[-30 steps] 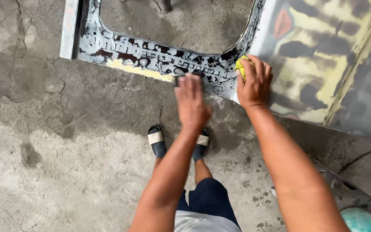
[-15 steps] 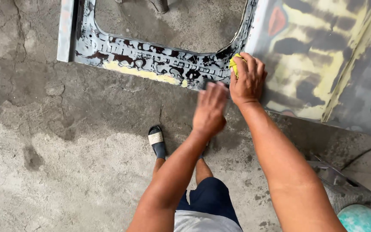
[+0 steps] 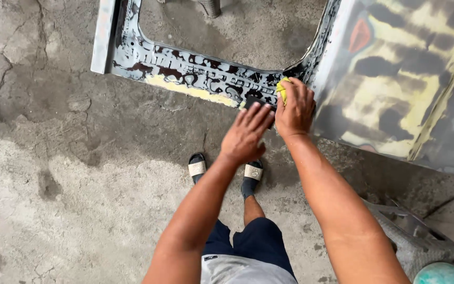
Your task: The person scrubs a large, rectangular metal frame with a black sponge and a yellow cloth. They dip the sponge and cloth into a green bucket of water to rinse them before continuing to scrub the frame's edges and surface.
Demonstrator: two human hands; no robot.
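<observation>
Left hand (image 3: pixel 245 138): flat, fingers pressing dark sanding block (image 3: pixel 251 100) against wet door frame (image 3: pixel 185 73), frame centre.
Right hand (image 3: pixel 294 110): clenched around yellow sponge (image 3: pixel 281 89), squeezed onto panel to wet it.

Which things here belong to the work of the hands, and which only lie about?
In use:
- left hand pressing a dark sanding block
- right hand holding a yellow cloth
- wet car door panel

Lying about:
- grey crate
- teal container
- concrete floor
</observation>
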